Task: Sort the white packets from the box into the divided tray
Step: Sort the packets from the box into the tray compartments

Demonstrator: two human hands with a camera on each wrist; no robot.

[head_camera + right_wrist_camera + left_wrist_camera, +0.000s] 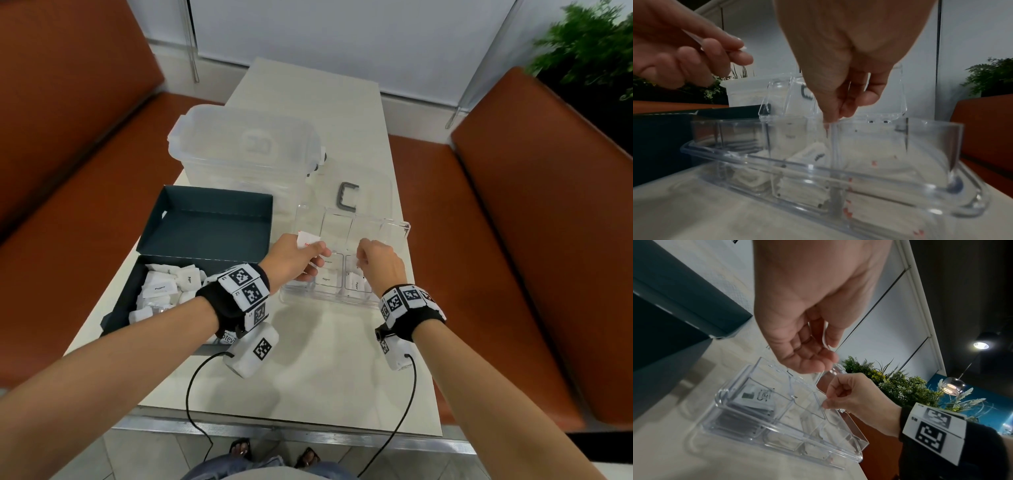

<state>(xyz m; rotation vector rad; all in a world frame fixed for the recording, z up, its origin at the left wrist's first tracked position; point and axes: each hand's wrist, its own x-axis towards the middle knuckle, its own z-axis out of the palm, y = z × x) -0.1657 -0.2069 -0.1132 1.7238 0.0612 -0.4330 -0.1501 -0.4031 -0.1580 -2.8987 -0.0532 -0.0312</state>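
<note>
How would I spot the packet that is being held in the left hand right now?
Start at the dark open box on the pale table; just right of it is a clear divided tray. Over the tray's left end, the left hand pinches one white packet. It alone is held in the air and shows red print; the packets lying flat nearby read in black.

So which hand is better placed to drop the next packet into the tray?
Probably the left hand: it already pinches a white packet just above the tray. The right hand pinches something I can't make out.
</note>
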